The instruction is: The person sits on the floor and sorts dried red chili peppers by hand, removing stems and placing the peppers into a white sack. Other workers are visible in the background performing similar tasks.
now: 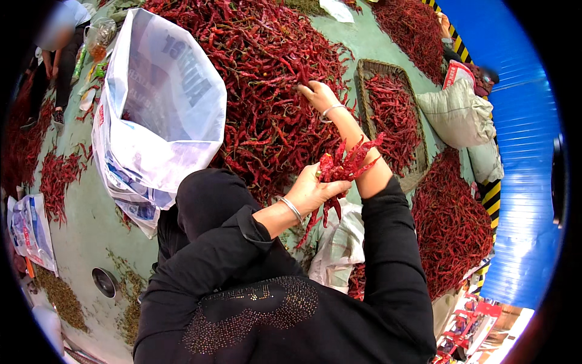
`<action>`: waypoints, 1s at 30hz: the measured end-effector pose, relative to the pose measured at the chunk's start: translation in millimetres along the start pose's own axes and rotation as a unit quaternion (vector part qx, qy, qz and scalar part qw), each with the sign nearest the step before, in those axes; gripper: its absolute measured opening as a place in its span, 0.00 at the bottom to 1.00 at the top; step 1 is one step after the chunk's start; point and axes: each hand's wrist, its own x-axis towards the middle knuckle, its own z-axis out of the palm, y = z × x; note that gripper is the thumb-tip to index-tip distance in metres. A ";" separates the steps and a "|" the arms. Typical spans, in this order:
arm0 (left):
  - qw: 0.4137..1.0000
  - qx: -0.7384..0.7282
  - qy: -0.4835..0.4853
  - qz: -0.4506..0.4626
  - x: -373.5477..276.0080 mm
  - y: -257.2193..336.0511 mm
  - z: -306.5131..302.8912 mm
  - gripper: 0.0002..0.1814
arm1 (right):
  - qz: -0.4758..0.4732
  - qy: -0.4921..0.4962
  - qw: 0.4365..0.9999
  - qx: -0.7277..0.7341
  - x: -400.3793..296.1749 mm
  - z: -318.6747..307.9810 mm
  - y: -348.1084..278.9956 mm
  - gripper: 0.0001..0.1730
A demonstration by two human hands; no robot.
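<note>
A bunch of dried red chillies is in my left hand, held between thumb and fingers, with tips sticking out above and below. My right hand reaches over the big heap of dried red chillies; its fingertips are at a dark red chilli, and whether they grip it is not clear. Each wrist wears a silver bangle. To the left of the heap a large white woven plastic sack stands with its mouth wide open. A long wicker basket holding more chillies lies right of my right hand.
More chilli heaps lie at the right, by stuffed pale sacks and a blue corrugated wall. A metal bowl is on the green floor at lower left. Another person is at upper left. A white sack lies below my hands.
</note>
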 end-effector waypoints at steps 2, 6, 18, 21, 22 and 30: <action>1.000 0.016 0.013 0.018 -0.4 0.6 0.3 0.07 | 0.049 -0.023 0.984 -0.171 3.7 -2.4 -4.1 0.27; 0.997 0.029 0.044 0.048 1.1 -3.2 -7.6 0.09 | 0.060 -0.079 0.980 -0.171 -10.5 -9.8 -4.1 0.29; 0.950 -0.137 0.272 0.073 7.6 2.9 -38.3 0.10 | 0.092 0.052 0.977 0.183 -65.7 -35.5 -5.7 0.24; 0.937 -0.143 0.294 0.125 10.6 -2.7 -62.3 0.11 | -0.060 0.129 0.976 0.166 -98.4 -23.2 -52.1 0.21; 0.936 -0.149 0.298 0.115 9.0 1.8 -57.6 0.11 | -0.097 0.142 0.972 0.161 -114.0 -14.1 -57.2 0.20; 0.957 -0.207 0.163 0.122 -6.0 11.2 -33.4 0.13 | -0.162 0.190 0.968 0.005 -190.4 1.7 -78.2 0.19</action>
